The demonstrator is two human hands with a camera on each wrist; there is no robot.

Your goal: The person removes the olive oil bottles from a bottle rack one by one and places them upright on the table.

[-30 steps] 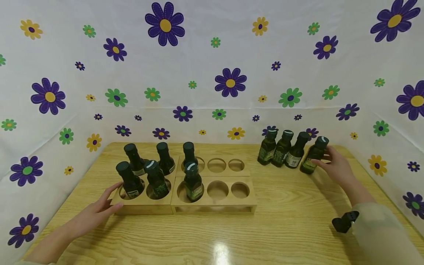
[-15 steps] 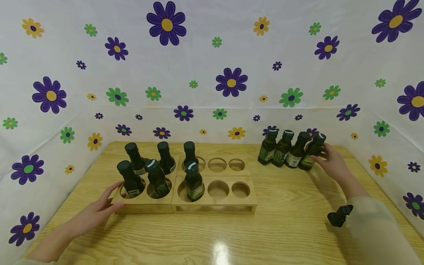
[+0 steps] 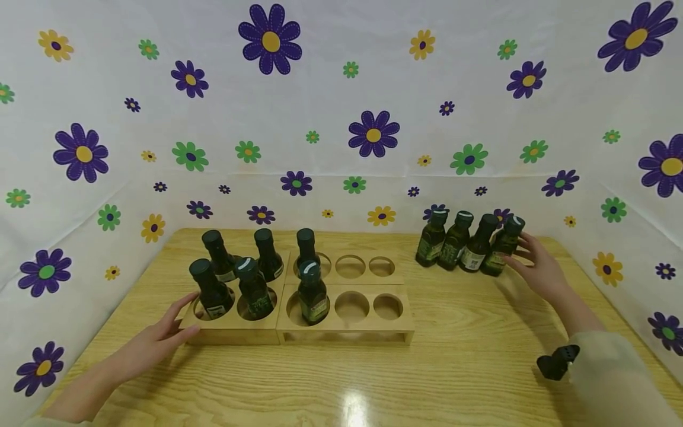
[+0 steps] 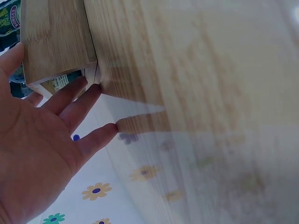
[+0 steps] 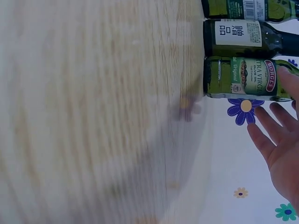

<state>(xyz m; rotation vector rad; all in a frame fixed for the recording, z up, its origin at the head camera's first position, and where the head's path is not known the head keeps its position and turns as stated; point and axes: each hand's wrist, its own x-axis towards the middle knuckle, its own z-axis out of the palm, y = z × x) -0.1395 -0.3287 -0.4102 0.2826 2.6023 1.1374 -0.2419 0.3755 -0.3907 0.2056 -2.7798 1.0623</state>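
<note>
At the right, my right hand point(image 3: 539, 268) is beside a small green olive oil bottle point(image 3: 502, 248), its thumb near the bottle's shoulder and the other fingers spread loosely away from it. That bottle point(image 5: 240, 77) stands upright at the end of a row of several. My left hand point(image 3: 155, 343) rests against the left end of a wooden bottle rack point(image 3: 232, 338), with fingers point(image 4: 79, 102) fairly straight at its corner and thumb near the front edge. Several dark-capped bottles stand in the rack's round holes, among them a front-row bottle point(image 3: 312, 296).
Vacant rack holes point(image 3: 351, 305) lie in the rack's right part, in both rows. A flower-print cloth point(image 3: 331, 89) surrounds the wooden table point(image 3: 453, 362) at the back and sides. Other bottles point(image 3: 455, 240) of the row stand left of my right hand.
The right-end bottle has shifted left, up against its neighbour. My right hand moved left with it, then loosened and drew slightly back right. The left hand has stayed at the rack.
</note>
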